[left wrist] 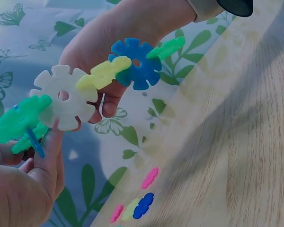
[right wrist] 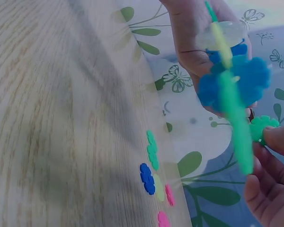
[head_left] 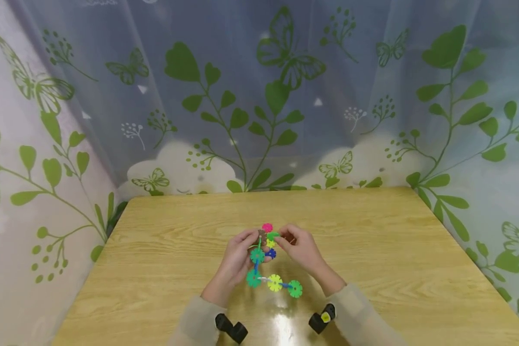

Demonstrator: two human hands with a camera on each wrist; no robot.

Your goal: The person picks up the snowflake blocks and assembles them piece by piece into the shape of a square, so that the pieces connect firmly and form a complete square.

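Observation:
My left hand [head_left: 235, 257] holds one end of a chain of notched plastic snowflake discs at about hand height. From it the chain runs through a teal disc [head_left: 257, 255], a white disc [left wrist: 61, 97], a yellow disc [head_left: 275, 283] and a blue disc [left wrist: 135, 64] to a green end disc [head_left: 295, 289]. My right hand [head_left: 302, 248] pinches a small green disc [right wrist: 264, 128] between thumb and fingers, close to the left hand's end of the chain. Whether that disc touches the chain cannot be told.
Loose discs lie on the wooden table [head_left: 164, 259] beyond the hands, among them a dark blue disc [left wrist: 143, 205], a pink disc [left wrist: 150, 178] and a green disc [right wrist: 152, 150]. A curtain with leaves and butterflies [head_left: 242, 96] hangs behind the table's far edge.

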